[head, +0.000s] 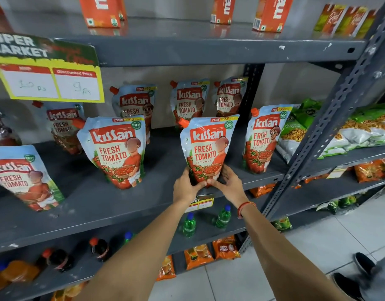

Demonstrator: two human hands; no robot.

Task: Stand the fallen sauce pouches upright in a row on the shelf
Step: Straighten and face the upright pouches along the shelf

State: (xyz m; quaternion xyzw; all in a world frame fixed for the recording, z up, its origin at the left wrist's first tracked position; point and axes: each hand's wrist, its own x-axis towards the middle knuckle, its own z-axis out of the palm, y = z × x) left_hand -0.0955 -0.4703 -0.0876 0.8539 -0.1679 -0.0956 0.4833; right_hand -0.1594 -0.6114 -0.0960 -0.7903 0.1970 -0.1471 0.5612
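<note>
A Kissan tomato ketchup pouch [206, 148] stands upright near the front edge of the grey shelf [96, 205]. My left hand [187, 185] and my right hand [230, 183] both grip its base from either side. Upright pouches stand in the front row at the left edge [19, 177], left of centre [117, 151] and to the right [265, 137]. Behind them, more pouches stand along the back of the shelf, one at the left [63, 124], one in the middle [135, 105] and two on the right [189, 103], [228, 98].
A yellow price sign [50, 77] hangs from the shelf above. Orange cartons [102, 9] stand on the top shelf. Green snack bags [300, 131] lie right of the pouches, past a perforated steel post [330, 118]. Drink bottles [189, 224] fill the shelves below.
</note>
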